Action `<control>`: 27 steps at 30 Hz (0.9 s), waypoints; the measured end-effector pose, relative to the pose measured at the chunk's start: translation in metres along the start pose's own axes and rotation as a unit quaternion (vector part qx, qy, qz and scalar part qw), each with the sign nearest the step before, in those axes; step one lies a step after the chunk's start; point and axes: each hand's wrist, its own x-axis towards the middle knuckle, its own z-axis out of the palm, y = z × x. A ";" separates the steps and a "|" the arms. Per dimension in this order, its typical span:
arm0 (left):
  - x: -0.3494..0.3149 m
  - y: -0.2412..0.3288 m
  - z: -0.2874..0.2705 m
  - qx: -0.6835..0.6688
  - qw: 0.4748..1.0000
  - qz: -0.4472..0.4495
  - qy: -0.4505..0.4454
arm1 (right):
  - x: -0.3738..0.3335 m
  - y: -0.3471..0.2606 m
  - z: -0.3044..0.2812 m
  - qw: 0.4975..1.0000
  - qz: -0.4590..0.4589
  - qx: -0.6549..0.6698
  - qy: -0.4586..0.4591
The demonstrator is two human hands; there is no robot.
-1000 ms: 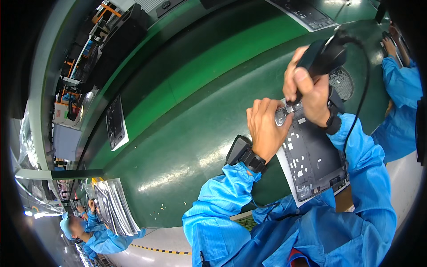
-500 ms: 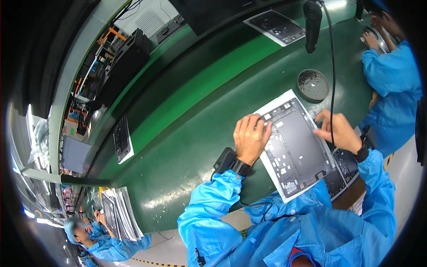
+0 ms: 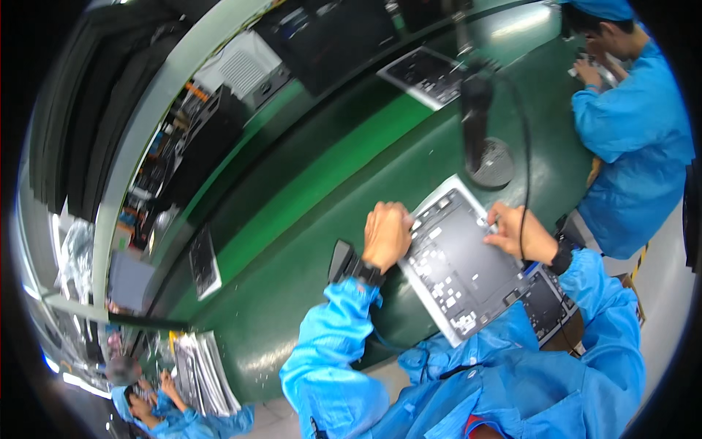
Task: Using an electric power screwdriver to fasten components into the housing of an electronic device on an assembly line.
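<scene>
A thin grey laptop casing panel [image 3: 468, 256] with a pale rim and many small white patches lies tilted before me, its lower end near my body. My left hand [image 3: 387, 235] is closed at the panel's upper left edge, the fingers curled inward. Across from it, my right hand [image 3: 521, 233] pinches the right edge between thumb and fingers, where a small light bit shows. What lies under the fingertips is partly hidden. A black cable [image 3: 525, 146] hangs down in front of my right hand. Each wrist wears a dark strap.
A dark handheld tool [image 3: 475, 121] hangs over a round perforated dish [image 3: 491, 167]. Further panels lie at the back [image 3: 428, 77] and left [image 3: 204, 262] of the green bench [image 3: 292, 293]. More panels [image 3: 545, 304] sit beside my right arm. Co-workers in blue work at right and lower left.
The view has shifted and tilted. My left hand's fingers have curled in from lying spread on the panel, and my right hand has closed on its right edge.
</scene>
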 end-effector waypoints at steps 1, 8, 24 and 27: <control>-0.003 0.002 0.006 0.019 0.999 0.015 0.022 | 0.001 0.013 0.008 0.999 -0.044 -0.011 0.030; -0.001 -0.010 0.015 0.113 0.993 0.000 0.031 | 0.015 -0.001 0.014 0.993 -0.107 -0.031 0.031; 0.088 -0.118 -0.067 0.012 0.972 -0.137 0.193 | 0.139 -0.053 0.086 0.986 -0.162 -0.028 0.036; 0.087 -0.172 -0.098 -0.216 0.907 -0.178 0.314 | 0.164 -0.079 0.099 0.992 -0.124 -0.017 0.009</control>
